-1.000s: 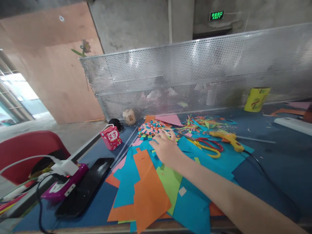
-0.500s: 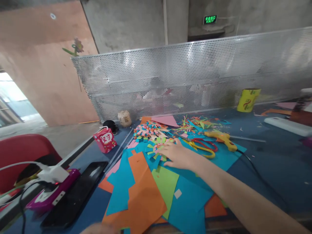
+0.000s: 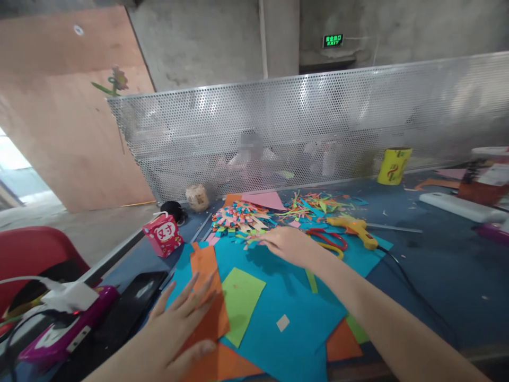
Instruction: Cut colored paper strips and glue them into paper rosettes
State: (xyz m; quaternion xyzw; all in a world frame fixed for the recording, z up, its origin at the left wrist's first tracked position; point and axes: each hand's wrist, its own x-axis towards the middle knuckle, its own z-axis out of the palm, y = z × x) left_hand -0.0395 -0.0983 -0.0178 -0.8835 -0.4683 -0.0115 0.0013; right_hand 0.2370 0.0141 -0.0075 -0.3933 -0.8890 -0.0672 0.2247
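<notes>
My right hand (image 3: 288, 245) is closed, with thumb and fingers pinched on a fringed paper flower (image 3: 253, 240) of green and pink strips. A shadow falls beneath it on the blue paper (image 3: 296, 297). My left hand (image 3: 181, 318) is spread open over the orange paper (image 3: 204, 265); whether the palm touches it I cannot tell. A light green sheet (image 3: 243, 302) lies between my hands. Behind the right hand sits a pile of fringed multicoloured paper (image 3: 240, 215). Scissors with red and yellow handles (image 3: 332, 239) are partly hidden by my right forearm.
A yellow hot glue gun (image 3: 353, 227) lies at the right, its cord trailing forward. Thin paper scraps (image 3: 310, 204) are heaped at the back. At the left are a pink box (image 3: 164, 234), a black phone (image 3: 115, 323) and a purple power strip (image 3: 67, 326). A perforated metal screen (image 3: 278, 138) stands behind.
My left hand has come in from the bottom edge over the orange paper. The right hand has lifted the paper flower slightly and tilted it. The orange and green sheets have shifted left.
</notes>
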